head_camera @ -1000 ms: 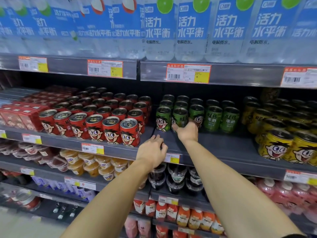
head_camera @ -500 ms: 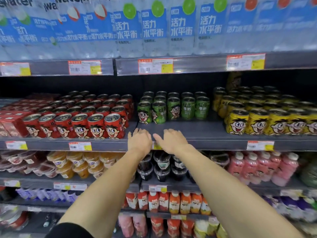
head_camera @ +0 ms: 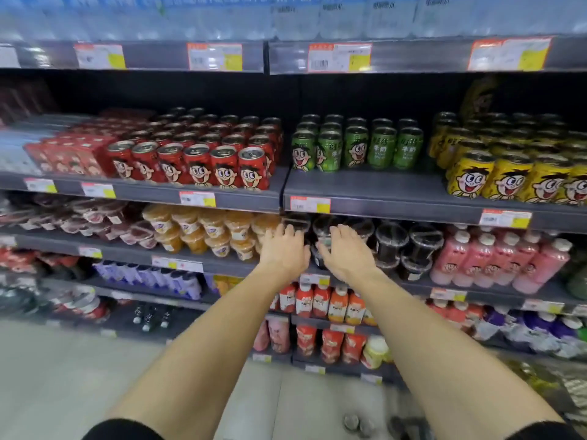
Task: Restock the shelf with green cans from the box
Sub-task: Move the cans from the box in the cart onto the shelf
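Both hands dropped below shelf [head_camera: 413, 193] edge | left [head_camera: 286, 252], right [head_camera: 346, 254] fingers relaxed, empty | green cans [head_camera: 355, 147] untouched

Bright, even store light falls from overhead. Motion blur smears the whole picture — worst above both hands, where the water bottles [head_camera: 286, 17] and the price tags [head_camera: 339, 57] cannot be read. The recess behind the green cans [head_camera: 357, 142], up from the hands, is in deep shadow. Wide-angle distortion bows the shelf [head_camera: 413, 198] edges, and the floor [head_camera: 63, 376] below the forearms is soft and pale.
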